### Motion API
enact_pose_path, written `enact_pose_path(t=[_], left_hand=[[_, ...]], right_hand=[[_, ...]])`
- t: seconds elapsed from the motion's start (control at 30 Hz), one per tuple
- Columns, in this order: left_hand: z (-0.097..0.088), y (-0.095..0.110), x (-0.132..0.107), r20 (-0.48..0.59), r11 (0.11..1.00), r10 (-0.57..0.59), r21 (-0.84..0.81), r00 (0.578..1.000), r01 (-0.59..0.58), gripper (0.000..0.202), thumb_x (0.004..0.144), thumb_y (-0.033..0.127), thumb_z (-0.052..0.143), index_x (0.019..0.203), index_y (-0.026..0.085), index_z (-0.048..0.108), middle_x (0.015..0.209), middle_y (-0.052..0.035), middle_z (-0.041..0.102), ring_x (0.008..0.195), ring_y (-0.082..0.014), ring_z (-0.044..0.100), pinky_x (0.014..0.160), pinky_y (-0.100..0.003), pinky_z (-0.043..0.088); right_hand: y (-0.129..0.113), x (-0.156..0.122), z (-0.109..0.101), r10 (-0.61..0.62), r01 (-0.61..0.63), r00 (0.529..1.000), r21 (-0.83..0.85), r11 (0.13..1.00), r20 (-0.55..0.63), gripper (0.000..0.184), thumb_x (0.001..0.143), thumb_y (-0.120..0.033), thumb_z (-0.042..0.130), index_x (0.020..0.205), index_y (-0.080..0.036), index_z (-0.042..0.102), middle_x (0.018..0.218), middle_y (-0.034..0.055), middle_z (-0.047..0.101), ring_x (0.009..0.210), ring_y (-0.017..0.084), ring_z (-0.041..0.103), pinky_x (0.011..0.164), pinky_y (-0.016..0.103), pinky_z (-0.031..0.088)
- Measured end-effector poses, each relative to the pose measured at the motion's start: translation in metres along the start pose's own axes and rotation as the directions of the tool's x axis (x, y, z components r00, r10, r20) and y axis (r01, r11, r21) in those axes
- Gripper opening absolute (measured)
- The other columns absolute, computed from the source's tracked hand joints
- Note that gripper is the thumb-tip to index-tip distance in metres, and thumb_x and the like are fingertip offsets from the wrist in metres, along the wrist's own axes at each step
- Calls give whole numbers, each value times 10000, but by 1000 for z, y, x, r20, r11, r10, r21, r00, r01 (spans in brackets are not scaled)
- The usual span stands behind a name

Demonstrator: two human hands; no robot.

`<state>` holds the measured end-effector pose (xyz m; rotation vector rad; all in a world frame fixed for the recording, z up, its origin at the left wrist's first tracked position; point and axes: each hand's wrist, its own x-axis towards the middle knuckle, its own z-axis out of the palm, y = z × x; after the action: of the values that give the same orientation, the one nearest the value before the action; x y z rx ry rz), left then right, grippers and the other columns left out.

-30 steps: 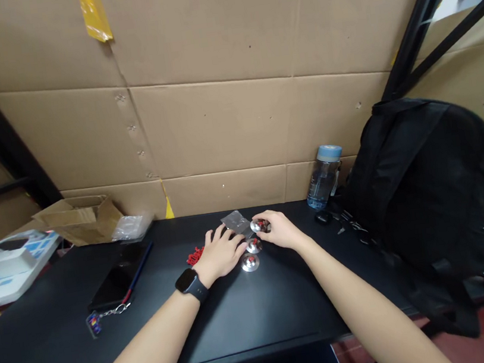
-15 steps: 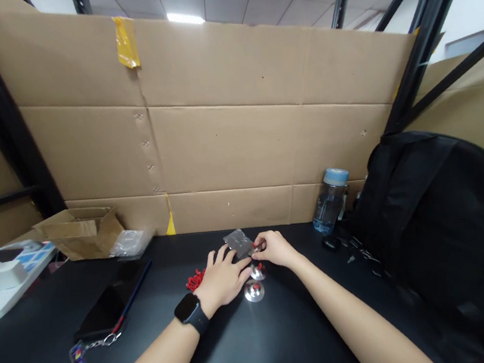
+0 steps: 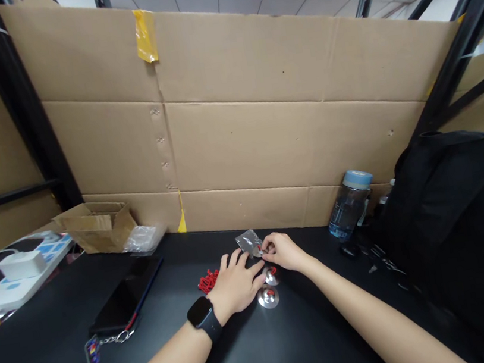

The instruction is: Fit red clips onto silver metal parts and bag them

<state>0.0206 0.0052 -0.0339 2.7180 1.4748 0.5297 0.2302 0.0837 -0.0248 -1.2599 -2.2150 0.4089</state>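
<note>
My left hand (image 3: pixel 237 283) lies palm down on the black table, fingers spread, with its fingertips at the edge of a small clear plastic bag (image 3: pixel 247 241). Thumb and fingers of my right hand (image 3: pixel 282 252) are closed in a pinch on a small silver finger cymbal with a red loop (image 3: pixel 258 250), which overlaps the bag; whether it is inside cannot be made out. Two more finger cymbals sit just right of my left thumb, a farther one (image 3: pixel 272 275) and a nearer one (image 3: pixel 268 297). Bunched red cord (image 3: pixel 208 280) rests left of my left hand.
To the left are a black phone (image 3: pixel 125 297) with a keychain (image 3: pixel 94 352), a cardboard box (image 3: pixel 100 228), clear plastic packaging (image 3: pixel 144 238) and a white power strip (image 3: pixel 25 278). A water bottle (image 3: pixel 350 205), keys (image 3: pixel 383 261) and black backpack (image 3: pixel 480 244) stand right. Cardboard (image 3: pixel 237 146) walls the back.
The view has swung a little left, so everything sits farther right in the picture. My right hand still pinches by the bag, where more of the finger cymbal shows. My left hand stays spread.
</note>
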Motion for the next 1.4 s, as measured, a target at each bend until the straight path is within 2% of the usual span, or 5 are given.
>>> enact_pose_path(t=[0.37,0.8,1.0,1.13,1.4], left_hand=[[-4,2,-3,-26,1000,5,-5,1000,-5,484,1015,545,318,1383,362,573,1452,-110,512,1361,-360,375,1066,-563,317],[-10,-1,-3,-42,1000,16,-22,999,-17,436,1005,540,374,1295,372,653,1394,-91,568,1355,-365,363,1076,-588,288],[-14,-6,0,-54,999,19,-25,998,-21,314,938,205,478,1102,310,724,1261,-65,642,1334,-338,373,1043,-533,300],[-21,-11,6,-72,1000,-17,-26,997,15,406,828,1,433,994,275,684,1170,-47,672,1309,-291,406,1001,-477,311],[-18,-22,28,-175,984,-146,73,974,161,176,907,184,551,1045,240,645,1137,-98,653,1191,-312,470,972,-474,303]], right_hand=[[-8,19,15,-35,37,999,63,997,-34,329,672,-22,722,862,-201,522,881,-24,588,559,80,543,572,208,452],[-24,30,6,-109,53,992,-552,832,-70,155,838,-283,759,918,-222,641,963,68,642,829,214,653,685,290,439],[-21,27,-12,-156,153,988,-324,934,16,188,837,-346,757,967,-239,673,972,27,644,804,171,642,660,249,435],[-11,13,-26,-230,235,972,-201,951,47,180,886,-133,623,1022,-238,677,972,18,651,846,154,631,737,247,450],[-3,3,-10,-203,207,978,-206,956,38,135,842,-157,704,946,-243,708,990,12,648,844,147,636,743,238,446]])
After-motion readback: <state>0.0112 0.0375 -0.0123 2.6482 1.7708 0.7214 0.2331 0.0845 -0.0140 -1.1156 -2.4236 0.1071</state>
